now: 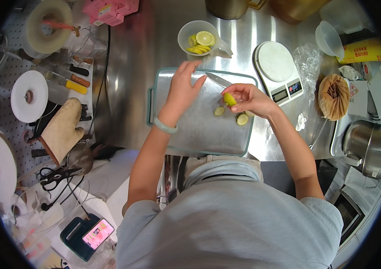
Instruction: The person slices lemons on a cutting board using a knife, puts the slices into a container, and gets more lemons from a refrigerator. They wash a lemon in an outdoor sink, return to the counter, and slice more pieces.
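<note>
My right hand (249,100) holds a piece of lime (229,99) at its fingertips. A knife (218,80) reaches up and left from the same hand, its blade over the cutting board; its handle is hidden by the hand. My left hand (184,88) is raised above the left part of the metal cutting board (197,134), fingers apart and holding nothing. Cut lime ends (242,119) lie on the board below my right hand. Beyond the board, a translucent plastic bowl (184,32) with a spout contains lime slices (205,38).
A digital kitchen scale (275,62) stands right of the board, beside crumpled clear plastic (306,64). Metal pots stand at the far edge. Knives (76,86), an oven mitt (64,126) and scissors (54,178) are at the left. A steel pot (367,146) is at the right.
</note>
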A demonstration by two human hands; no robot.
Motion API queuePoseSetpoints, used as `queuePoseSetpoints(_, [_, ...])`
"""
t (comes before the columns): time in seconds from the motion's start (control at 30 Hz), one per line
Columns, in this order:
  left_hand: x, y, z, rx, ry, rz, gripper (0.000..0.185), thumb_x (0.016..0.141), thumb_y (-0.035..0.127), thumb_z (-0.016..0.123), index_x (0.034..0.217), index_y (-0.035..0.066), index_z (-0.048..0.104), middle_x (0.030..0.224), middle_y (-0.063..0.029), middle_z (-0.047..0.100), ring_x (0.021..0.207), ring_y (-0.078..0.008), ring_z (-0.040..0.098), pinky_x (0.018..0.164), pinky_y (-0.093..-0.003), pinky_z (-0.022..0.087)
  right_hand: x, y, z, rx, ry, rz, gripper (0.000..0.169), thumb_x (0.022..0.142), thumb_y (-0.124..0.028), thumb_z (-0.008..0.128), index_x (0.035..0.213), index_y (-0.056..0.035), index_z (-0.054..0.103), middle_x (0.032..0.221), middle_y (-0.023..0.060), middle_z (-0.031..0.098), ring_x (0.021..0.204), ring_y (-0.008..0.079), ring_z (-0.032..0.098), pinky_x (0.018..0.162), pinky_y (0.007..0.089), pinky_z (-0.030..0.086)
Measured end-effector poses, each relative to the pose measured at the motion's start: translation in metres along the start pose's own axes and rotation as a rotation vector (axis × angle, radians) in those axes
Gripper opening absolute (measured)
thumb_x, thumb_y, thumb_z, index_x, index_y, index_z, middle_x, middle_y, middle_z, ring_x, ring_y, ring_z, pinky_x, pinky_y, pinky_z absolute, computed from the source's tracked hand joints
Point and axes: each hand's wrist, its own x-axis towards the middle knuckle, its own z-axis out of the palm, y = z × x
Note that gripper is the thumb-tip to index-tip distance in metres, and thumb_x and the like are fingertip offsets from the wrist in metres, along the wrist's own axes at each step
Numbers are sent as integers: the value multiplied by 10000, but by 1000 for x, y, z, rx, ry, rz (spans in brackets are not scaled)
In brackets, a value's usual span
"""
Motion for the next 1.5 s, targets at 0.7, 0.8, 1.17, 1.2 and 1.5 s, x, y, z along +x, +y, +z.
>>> queuePoseSetpoints(0.7, [-90, 41, 107, 213, -328, -50, 683, 648, 357, 766, 1222, 93, 505, 1135, -166, 438, 1065, -335, 390, 918, -445, 368, -65, 69, -23, -1250, 779, -287, 350, 719, 11, 617, 1067, -4, 591, 966, 164, 563, 950, 335, 523, 851, 391, 435])
queuePoseSetpoints(0.8, [-97, 60, 127, 437, -312, -66, 729, 665, 476, 724, 1252, 117, 484, 1181, -179, 403, 1111, -338, 346, 935, -542, 294, -57, 73, -26, -1277, 746, -237, 275, 716, 11, 599, 990, -2, 596, 924, 163, 554, 887, 341, 554, 779, 406, 459])
queuePoseSetpoints(1.17, [-101, 31, 166, 592, -147, 191, 380, 826, 351, 594, 1151, 155, 566, 1124, -141, 455, 1081, -292, 390, 904, -488, 276, -142, 87, -31, -936, 954, -120, 216, 710, -50, 556, 895, 59, 580, 875, 215, 571, 780, 359, 573, 721, 407, 463])
queuePoseSetpoints(1.2, [-102, 28, 166, 575, -156, 203, 367, 824, 343, 599, 1136, 151, 574, 1117, -137, 457, 1071, -287, 396, 897, -482, 281, -157, 94, -27, -870, 1014, -93, 217, 712, -52, 551, 896, 58, 580, 868, 213, 575, 774, 353, 574, 716, 402, 462])
queuePoseSetpoints(1.5, [-94, 17, 163, 415, -179, 419, 206, 782, 173, 661, 969, 101, 612, 808, -56, 506, 732, -245, 493, 641, -369, 428, -218, 130, 2, -609, 1313, -86, 206, 718, -31, 519, 904, 43, 566, 785, 143, 583, 689, 220, 546, 652, 321, 441])
